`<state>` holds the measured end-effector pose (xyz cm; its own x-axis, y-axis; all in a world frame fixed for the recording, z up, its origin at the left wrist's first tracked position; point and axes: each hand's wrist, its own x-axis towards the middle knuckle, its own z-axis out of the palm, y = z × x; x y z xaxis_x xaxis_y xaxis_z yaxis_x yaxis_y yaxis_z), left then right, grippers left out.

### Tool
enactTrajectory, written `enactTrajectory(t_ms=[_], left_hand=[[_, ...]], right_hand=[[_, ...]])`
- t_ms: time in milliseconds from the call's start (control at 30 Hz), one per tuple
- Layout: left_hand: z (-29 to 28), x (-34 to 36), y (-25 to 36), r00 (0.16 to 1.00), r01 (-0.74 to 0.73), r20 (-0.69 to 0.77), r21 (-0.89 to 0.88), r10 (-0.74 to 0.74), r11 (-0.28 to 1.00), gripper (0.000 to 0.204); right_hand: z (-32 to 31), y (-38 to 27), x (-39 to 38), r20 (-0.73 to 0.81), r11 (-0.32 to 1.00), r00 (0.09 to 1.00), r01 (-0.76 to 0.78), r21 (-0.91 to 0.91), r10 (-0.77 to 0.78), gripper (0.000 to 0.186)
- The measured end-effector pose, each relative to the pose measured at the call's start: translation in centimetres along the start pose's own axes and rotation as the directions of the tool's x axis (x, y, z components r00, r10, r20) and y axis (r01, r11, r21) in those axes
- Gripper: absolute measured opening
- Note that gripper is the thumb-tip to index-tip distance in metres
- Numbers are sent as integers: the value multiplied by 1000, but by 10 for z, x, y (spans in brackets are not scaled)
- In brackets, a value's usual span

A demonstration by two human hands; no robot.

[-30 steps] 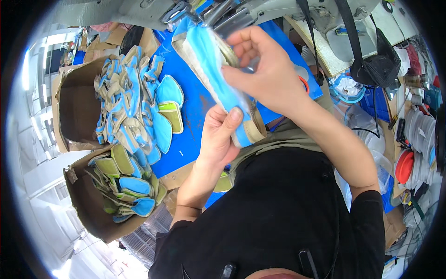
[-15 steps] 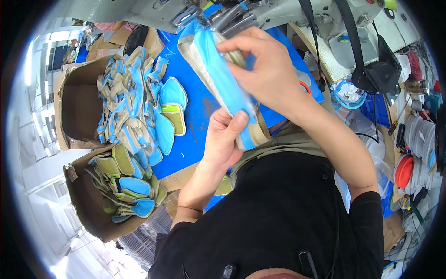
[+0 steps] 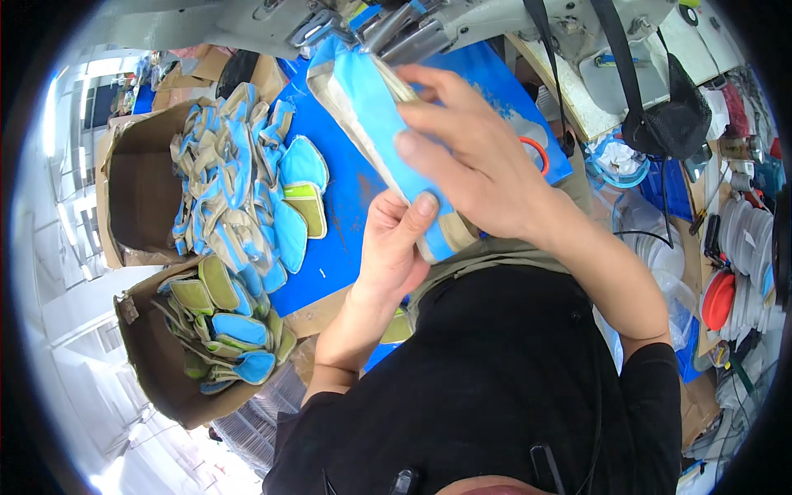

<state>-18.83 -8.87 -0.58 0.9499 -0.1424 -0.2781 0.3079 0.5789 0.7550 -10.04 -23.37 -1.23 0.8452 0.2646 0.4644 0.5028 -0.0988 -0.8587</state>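
Note:
A folded blue and beige fabric band point(image 3: 382, 117) runs slantwise from the machine's metal parts point(image 3: 400, 31) toward my lap. My left hand point(image 3: 398, 239) grips its near end, thumb pressed on the blue face and the other fingers behind. Over the band's right side reaches my right hand point(image 3: 478, 153). Its fingers are apart and slightly blurred, the tips at the band's edge and blue face. The band's far end lies close against the metal parts, and I cannot tell whether it is fastened there.
On the blue table point(image 3: 346, 272), a heap of blue and beige fabric pieces point(image 3: 235, 165) lies left, with loose blue and green pads point(image 3: 307, 206) beside it. Two cardboard boxes point(image 3: 148, 186) stand at the left; the nearer contains pads. An orange-red ring handle point(image 3: 540, 153) shows at right.
My right hand has loosened its pinch near the band's far end and slid back toward me along it, fingers spreading. My left hand keeps its grip in nearly the same place.

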Motion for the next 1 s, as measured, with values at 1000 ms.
enactTrajectory(t_ms=[1000], left_hand=[[2, -16, -17, 997, -62, -27, 123, 66, 990, 24]], right_hand=[[-19, -13, -41, 142, 753, 895, -433, 496, 422, 18]])
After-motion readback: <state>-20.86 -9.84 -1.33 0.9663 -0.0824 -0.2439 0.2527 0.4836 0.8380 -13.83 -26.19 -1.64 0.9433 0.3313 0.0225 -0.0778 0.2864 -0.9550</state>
